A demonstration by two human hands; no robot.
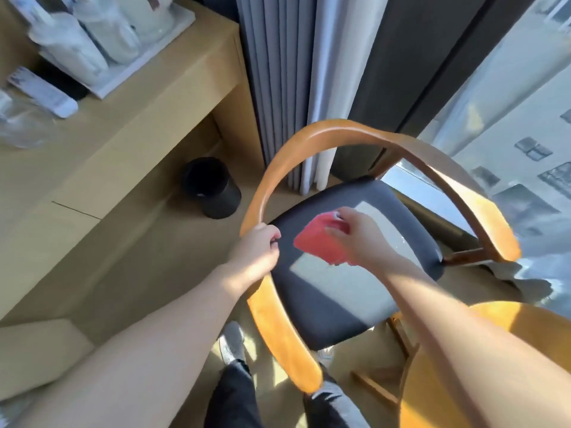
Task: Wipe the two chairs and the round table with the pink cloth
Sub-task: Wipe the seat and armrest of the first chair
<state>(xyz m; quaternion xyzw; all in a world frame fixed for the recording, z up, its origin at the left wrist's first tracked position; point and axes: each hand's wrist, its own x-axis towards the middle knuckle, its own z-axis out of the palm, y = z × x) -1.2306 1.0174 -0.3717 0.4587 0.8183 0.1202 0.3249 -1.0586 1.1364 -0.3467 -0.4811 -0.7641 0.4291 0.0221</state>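
Observation:
A wooden chair with a curved orange-brown armrest rail [349, 129] and a dark padded seat [333, 298] stands in front of me. My left hand [258, 248] grips the rail on its left side. Held in my right hand [355, 234], the pink cloth [318, 242] hangs over the middle of the seat; whether it touches the seat I cannot tell. The round wooden table [494, 366] shows its edge at the bottom right, partly behind my right forearm. A second chair is not in view.
A black waste bin [211, 188] stands on the floor left of the chair. A wooden desk [148, 118] with a tray of white items [102, 35] runs along the left. Grey curtains [287, 72] and a bright window [509, 125] lie behind the chair.

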